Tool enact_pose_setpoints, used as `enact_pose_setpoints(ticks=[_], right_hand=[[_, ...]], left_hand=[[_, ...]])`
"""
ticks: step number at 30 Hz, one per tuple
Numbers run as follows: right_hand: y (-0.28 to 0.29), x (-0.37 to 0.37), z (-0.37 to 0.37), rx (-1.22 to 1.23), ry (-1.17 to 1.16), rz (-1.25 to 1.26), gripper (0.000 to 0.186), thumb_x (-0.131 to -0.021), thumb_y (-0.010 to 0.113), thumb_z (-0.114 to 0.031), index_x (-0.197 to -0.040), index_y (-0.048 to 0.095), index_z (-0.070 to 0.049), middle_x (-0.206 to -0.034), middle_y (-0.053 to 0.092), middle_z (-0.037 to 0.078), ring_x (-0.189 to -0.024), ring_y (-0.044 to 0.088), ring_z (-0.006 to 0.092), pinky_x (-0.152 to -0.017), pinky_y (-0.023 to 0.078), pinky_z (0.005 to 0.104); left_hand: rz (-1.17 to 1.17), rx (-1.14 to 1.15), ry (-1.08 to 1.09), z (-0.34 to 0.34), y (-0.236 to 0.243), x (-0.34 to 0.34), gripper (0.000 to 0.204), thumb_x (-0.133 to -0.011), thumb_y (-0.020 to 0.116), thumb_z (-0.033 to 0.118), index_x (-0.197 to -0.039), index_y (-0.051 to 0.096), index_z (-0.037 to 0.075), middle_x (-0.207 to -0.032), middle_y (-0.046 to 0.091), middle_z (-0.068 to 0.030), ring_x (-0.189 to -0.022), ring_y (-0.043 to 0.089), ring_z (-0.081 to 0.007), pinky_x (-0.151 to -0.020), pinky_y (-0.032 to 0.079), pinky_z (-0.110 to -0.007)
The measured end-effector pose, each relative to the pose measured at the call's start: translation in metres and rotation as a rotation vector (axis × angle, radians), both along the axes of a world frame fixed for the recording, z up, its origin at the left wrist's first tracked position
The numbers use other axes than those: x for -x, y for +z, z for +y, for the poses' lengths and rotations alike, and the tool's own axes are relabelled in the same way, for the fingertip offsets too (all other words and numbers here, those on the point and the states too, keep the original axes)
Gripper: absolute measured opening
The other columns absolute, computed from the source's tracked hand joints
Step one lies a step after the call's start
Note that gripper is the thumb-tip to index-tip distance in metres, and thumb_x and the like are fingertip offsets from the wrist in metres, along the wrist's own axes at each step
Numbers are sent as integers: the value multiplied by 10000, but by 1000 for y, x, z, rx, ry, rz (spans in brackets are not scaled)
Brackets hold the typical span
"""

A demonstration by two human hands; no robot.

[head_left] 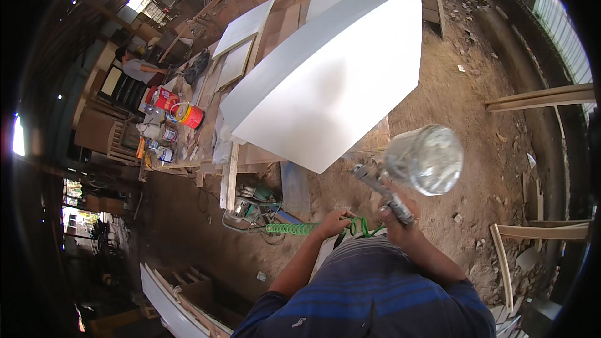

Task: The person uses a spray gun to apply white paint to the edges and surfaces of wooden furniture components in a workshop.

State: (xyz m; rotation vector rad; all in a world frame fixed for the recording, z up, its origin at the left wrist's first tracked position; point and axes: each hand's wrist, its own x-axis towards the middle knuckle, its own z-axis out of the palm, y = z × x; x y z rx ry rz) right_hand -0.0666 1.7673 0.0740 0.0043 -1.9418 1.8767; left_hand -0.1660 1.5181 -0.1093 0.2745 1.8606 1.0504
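Observation:
My right hand [400,213] is wrapped round the handle of a spray gun [386,195], whose nozzle points up and to the left. A large, whitish, paint-smeared cup [437,161] rises at the gun's right side. Close to my body, my left hand [333,222] grips a green coiled air hose [291,229]; loops of it run on toward my right hand. Ahead of both hands a big white panel-sided piece [350,87] with a curved greyish edge rests on the wooden worktable, apart from the gun. My shadow falls on its white face.
Left on the table are a red and yellow bucket [190,115], several cans and bottles, and white boards [244,28]. A compressor [253,203] stands on the dirt floor below. A person [141,70] sits far left. Curved wooden pieces [544,231] lie right.

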Motion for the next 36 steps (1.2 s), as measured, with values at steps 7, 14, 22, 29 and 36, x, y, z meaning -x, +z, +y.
enact_pose_setpoints(ticks=[7,14,22,29,36], right_hand=[[0,-6,1,113,178,-114,550,-1040,654,-288,-1464,540,42,-1071,717,139,-908,654,170,-895,512,311],[-19,-11,0,203,-163,-46,552,-1056,630,-230,-1500,483,63,-1020,676,80,-895,612,119,-830,505,282],[-10,-15,-6,83,-56,-60,539,-1050,634,-223,-1500,497,39,-908,654,44,-794,587,95,-734,490,261],[-7,-18,1,56,278,-82,558,-1034,661,-256,-1471,515,59,-897,655,29,-800,578,101,-760,495,278],[-13,-9,12,60,-108,-36,502,-1039,655,-220,-1459,547,34,-1023,672,82,-828,606,132,-774,509,295]], left_hand=[[47,18,-5,-2,-1,-11,286,-913,641,93,-1186,706,42,-915,702,-29,-752,625,-105,-666,524,-289],[28,27,-7,3,0,-17,295,-917,636,90,-1200,706,48,-950,712,-40,-785,632,-104,-682,532,-287],[52,8,-10,-1,-8,-21,293,-903,646,99,-1179,708,23,-969,723,-65,-825,659,-150,-739,541,-311],[95,65,-63,11,23,-16,304,-875,650,97,-1149,710,-20,-1041,743,-138,-924,708,-209,-851,559,-352],[1,57,-34,5,11,-16,325,-922,645,120,-1216,674,-17,-1051,734,-121,-911,699,-196,-848,553,-357]])
